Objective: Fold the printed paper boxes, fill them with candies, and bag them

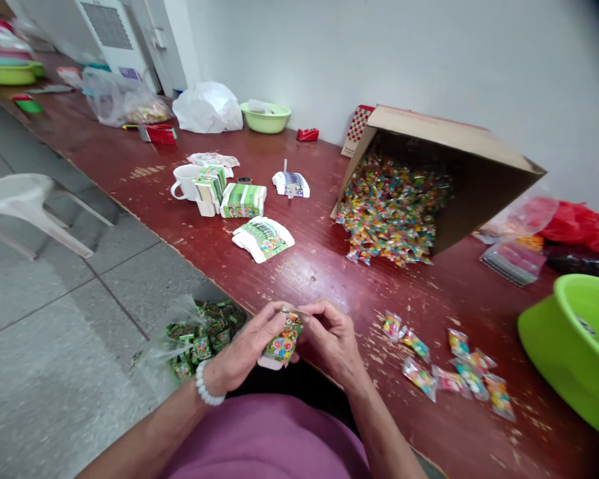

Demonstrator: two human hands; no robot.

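Close to my body, over the table's front edge, my left hand (256, 339) holds a small printed candy box (282, 340), green with colourful round pictures. A white flap hangs from its lower end. My right hand (332, 338) pinches the upper end of the same box between thumb and fingers. To the right of my hands lie several small clear candy packets (449, 381). Ahead are flat, unfolded box blanks (264, 238) and two stacks of green blanks (243, 201) beside a white mug (184, 182).
A tipped cardboard carton (479, 150) spills candy packets (394, 213) onto the red table (319, 266). A green basin (544, 332) stands at the right. Below the edge at left is a plastic bag of filled boxes (204, 339). A white stool (24, 193) stands on the floor.
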